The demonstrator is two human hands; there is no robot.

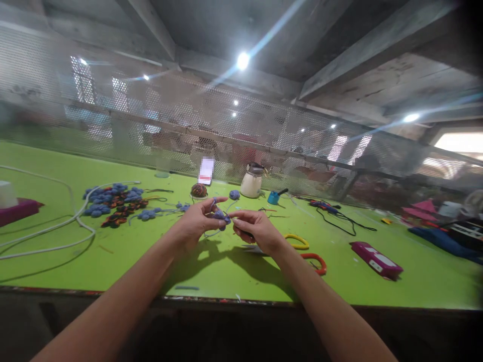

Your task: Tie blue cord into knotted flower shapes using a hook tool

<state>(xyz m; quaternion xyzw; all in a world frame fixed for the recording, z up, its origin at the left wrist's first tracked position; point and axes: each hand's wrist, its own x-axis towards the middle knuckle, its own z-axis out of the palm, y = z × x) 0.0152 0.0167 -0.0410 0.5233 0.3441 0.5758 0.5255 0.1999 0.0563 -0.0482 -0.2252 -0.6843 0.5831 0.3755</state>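
My left hand (195,220) pinches a small blue-purple crochet piece (222,217) between thumb and fingers, with yarn running over its raised index finger. Close on the right, my right hand (256,229) is closed around a thin tool that looks like a crochet hook, mostly hidden in the fingers; its tip end meets the piece. A strand leads back toward a blue-purple yarn ball (234,194). Under my right wrist lie scissors with a yellow and an orange handle loop (314,263). Finished-looking blue crochet flowers (97,209) are heaped to the left, among dark orange-and-black ones (116,215).
On the green table (132,266) stand a multicoloured yarn ball (198,190), a phone (206,171), a cream jug (252,182) and a blue pot (273,197). A white cable (81,218) loops at left. A magenta box (376,260) lies right. Perforated metal screens the back.
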